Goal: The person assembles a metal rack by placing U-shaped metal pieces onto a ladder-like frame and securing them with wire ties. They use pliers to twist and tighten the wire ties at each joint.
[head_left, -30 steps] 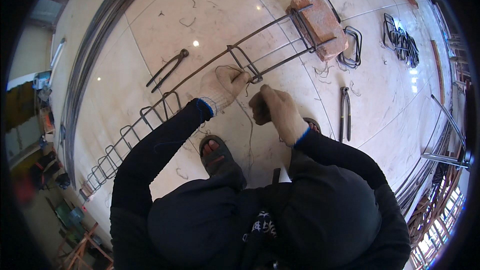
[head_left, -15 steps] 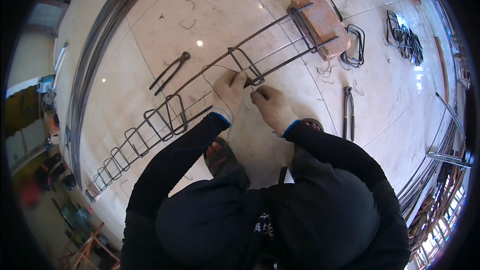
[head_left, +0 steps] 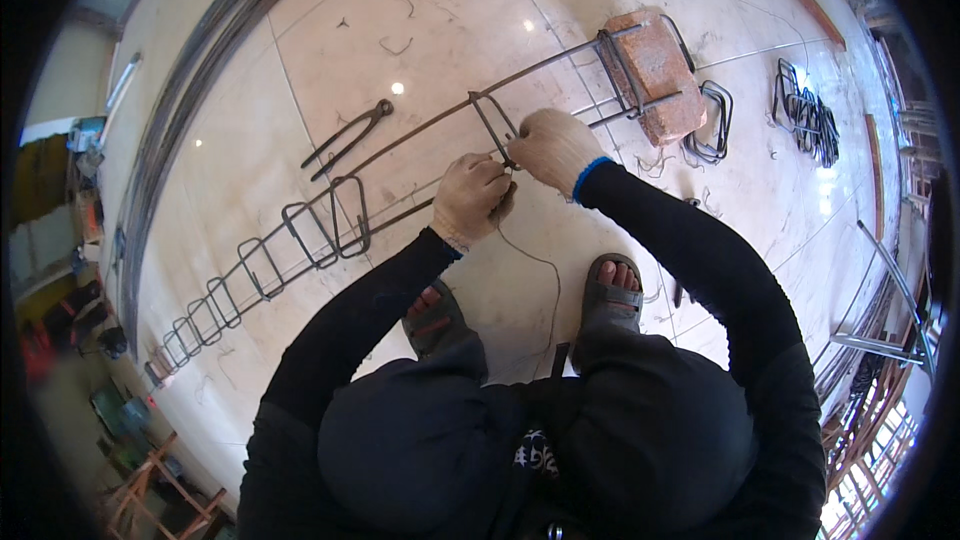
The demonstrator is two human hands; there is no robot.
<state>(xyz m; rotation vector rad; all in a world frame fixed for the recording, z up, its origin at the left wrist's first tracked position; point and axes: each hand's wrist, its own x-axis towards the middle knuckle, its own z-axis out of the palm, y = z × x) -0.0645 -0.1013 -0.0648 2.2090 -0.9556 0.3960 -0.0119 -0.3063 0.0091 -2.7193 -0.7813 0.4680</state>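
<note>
A long cage of steel reinforcing bars (head_left: 418,123) runs from lower left to upper right, with rectangular stirrups around it. At one stirrup (head_left: 492,127) both my gloved hands meet by its near corner. My left hand (head_left: 470,198) is closed on a thin tie wire (head_left: 552,275), which trails down between my feet. My right hand (head_left: 555,148) reaches over the near bar, its fingers pinched together at that corner; what they grip is hidden. The cage's far end rests on a reddish brick (head_left: 660,75).
Pincers (head_left: 350,137) lie beyond the cage; another pair (head_left: 690,205) is mostly covered by my right arm. Loose stirrups (head_left: 805,115) are piled at right, with one bundle (head_left: 712,120) beside the brick. Long bars (head_left: 200,70) line the left floor. Wire scraps (head_left: 397,45) are scattered about.
My right hand has moved up and over the near bar to the stirrup corner, while my left has dropped slightly. The wire, earlier looped beyond my left hand, now hangs toward my feet.
</note>
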